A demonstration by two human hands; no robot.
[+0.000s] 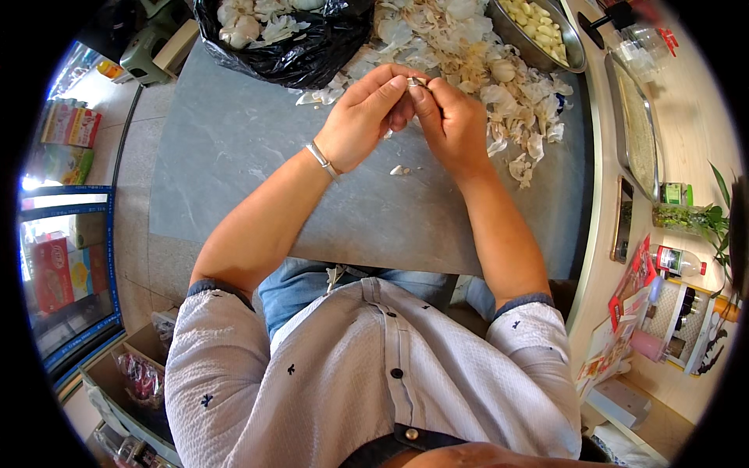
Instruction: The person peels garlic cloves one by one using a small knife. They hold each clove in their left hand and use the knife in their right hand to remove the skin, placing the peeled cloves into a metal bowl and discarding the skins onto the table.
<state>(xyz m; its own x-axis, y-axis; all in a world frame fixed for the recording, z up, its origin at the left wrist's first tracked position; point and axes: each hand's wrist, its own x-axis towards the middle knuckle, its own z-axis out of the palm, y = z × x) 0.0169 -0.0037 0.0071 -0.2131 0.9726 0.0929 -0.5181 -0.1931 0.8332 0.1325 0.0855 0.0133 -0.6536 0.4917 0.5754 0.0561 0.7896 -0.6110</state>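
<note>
Above the grey table (246,158), my two hands meet fingertip to fingertip. My left hand (366,114), with a silver bracelet (322,159) at its wrist, pinches a small pale garlic clove (411,82) that the fingers mostly hide. Between thumb and forefinger, my right hand (453,120) holds a small dark metal blade (419,81) against the clove. Its handle cannot be made out. Small whitish garlic bits (400,170) lie on the tabletop nearer to me. Past my hands spreads a heap of dry garlic skins (450,41).
A black plastic bag (281,55) holding garlic bulbs (239,30) stands at the far left. At the far right, a metal bowl (576,50) contains peeled cloves (535,26). A wooden counter (603,146) runs along the right, bearing a metal tray (620,76) and a phone (622,219).
</note>
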